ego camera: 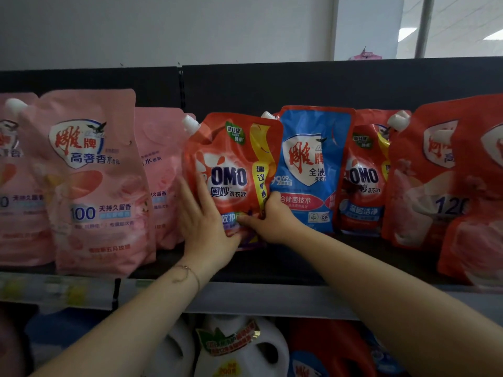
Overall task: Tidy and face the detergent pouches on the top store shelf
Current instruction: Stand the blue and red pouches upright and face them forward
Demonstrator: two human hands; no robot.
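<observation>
Red pouch (234, 164): upright mid-shelf (272, 297), behind the front edge, label forward, overlapping blue pouch (310, 170).
Left hand (206, 221): fingers straight, flat against its lower left, steadying.
Right hand (275, 221): pinches its lower right, likely squaring it.

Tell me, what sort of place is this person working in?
Most likely a shop's laundry aisle. Branded detergent pouches, like the red OMO pouch and a pink pouch, stand in a row on a dark shelf; a label strip runs along its front edge, and white jugs sit below.
</observation>
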